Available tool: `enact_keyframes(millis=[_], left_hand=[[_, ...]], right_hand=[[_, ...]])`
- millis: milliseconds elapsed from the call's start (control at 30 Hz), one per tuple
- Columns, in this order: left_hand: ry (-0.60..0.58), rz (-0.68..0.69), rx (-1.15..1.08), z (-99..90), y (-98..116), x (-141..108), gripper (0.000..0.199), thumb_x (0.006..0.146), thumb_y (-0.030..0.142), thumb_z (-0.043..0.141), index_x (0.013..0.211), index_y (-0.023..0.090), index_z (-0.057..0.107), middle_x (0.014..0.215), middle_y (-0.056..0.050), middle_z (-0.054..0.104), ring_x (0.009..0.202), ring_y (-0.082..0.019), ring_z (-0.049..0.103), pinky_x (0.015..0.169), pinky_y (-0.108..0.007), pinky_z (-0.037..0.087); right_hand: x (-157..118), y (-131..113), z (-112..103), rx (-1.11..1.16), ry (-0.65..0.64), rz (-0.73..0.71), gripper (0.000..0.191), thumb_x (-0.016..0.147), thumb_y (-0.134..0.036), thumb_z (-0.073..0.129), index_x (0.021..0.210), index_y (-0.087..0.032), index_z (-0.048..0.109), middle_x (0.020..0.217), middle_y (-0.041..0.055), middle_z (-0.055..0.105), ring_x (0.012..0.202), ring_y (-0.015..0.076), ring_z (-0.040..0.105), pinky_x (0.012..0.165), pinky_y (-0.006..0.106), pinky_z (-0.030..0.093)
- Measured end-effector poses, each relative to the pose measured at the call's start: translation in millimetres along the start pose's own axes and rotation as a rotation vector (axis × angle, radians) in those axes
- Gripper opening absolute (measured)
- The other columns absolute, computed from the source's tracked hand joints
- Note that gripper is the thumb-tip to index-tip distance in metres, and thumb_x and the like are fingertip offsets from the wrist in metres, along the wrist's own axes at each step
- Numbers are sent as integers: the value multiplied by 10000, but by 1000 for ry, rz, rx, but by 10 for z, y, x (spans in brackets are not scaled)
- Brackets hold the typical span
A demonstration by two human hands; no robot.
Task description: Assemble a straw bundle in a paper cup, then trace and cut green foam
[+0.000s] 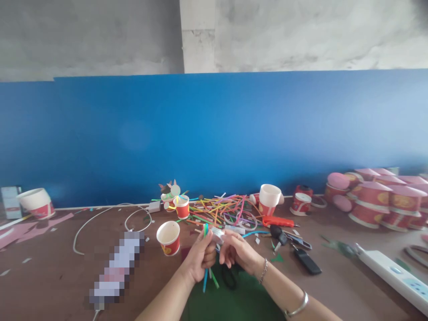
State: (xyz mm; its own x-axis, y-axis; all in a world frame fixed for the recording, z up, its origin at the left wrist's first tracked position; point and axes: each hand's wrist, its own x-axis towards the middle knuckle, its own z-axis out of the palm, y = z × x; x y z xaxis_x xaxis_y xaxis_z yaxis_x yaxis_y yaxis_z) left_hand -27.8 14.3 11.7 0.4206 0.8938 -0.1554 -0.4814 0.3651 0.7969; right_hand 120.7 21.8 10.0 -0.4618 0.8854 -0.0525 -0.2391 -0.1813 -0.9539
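In the head view, my left hand [201, 254] is closed round a few thin blue and green sticks [206, 281], whose ends poke out above and below the fist. My right hand [239, 251] meets it from the right, its thumb and forefinger at a small whitish, shiny item [217, 235] between the two hands. That item is too blurred to name. Beneath both hands lies a dark green sheet [230, 298] with a dark loop, perhaps scissor handles, on it. An open red and white paper cup [169, 238] stands left of my left hand.
Behind the hands spreads a pile of coloured sticks [217, 209]. Further right are a white-topped cup [269, 199], an orange-red tool [278, 221], keys, a black fob [306, 261] and a power strip [391, 272]. Pink-topped cups [371, 200] crowd the far right; a blurred-out device [117, 267] lies left.
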Motion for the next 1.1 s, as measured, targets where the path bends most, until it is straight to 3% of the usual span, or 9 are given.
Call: enact_keyframes(millis=[100,567,733,900,1000,1100], left_hand=[[1,-3,27,21,-2,-11,558,639,538,705,1029,244,434,397,167,217,347,-13,36,322,-136,40],[-36,-5,37,36,-10,-14,494,625,539,721,872,226,429,382,163,219,329,-9,46,314,-140,29],[-53,-32,15,24,5,-8,470,637,556,702,798,202,438,386,155,218,334,-6,44,312,-143,32],[-40,11,65,51,19,-23,516,681,525,682,1034,232,445,391,163,215,341,-23,45,313,-144,38],[-15,20,93,80,4,-26,503,666,527,693,984,238,431,394,163,233,337,-20,60,312,-145,33],[0,11,53,94,-14,-17,529,630,541,713,951,238,421,397,165,249,337,-14,52,312,-144,26]], right_hand=[[11,19,0,-33,11,-6,348,744,-520,532,749,-190,422,451,5,638,283,92,488,304,149,239],[8,28,-41,-29,-56,2,175,690,-303,409,764,-162,481,440,31,638,275,102,490,301,151,269],[7,23,-20,-30,-6,11,225,698,-378,440,762,-165,476,425,28,633,259,95,472,295,148,262],[3,11,2,-94,81,25,316,732,-491,498,754,-176,479,324,-25,551,216,81,392,271,147,237],[-2,10,10,-124,99,5,344,741,-515,511,743,-172,499,268,-59,479,191,64,313,256,148,206],[2,23,6,-104,87,25,353,738,-492,508,806,-147,543,294,-41,515,207,73,354,268,152,232]])
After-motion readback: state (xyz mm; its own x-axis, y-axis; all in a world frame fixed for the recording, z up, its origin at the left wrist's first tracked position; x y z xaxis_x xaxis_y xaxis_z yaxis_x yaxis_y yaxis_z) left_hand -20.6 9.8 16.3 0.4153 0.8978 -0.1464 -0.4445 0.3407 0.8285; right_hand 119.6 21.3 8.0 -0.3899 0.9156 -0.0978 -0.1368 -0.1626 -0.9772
